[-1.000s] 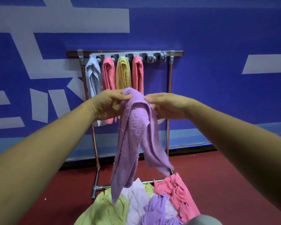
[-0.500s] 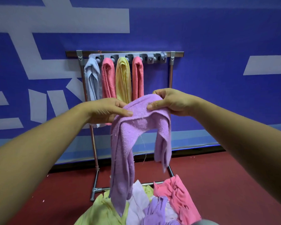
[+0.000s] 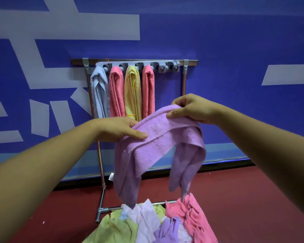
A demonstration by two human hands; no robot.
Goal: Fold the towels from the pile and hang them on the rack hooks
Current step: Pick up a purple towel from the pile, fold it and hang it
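I hold a purple towel in the air in front of the rack. My left hand pinches its lower left end, thumb on top. My right hand grips the higher right end. The towel stretches as a band between them, and both ends hang down. The rack stands against the blue wall with a grey hook strip. A pale blue towel, a pink towel, a yellow towel and a second pink towel hang from it. The two rightmost hooks are bare.
Below my hands lies the pile of loose green, white, purple and pink towels. The rack's metal foot rests on the red floor. The blue wall with white shapes stands right behind the rack.
My hands have moved apart, spreading the bunched purple towel into a wide band. The right hand has risen and the left has dropped a little.
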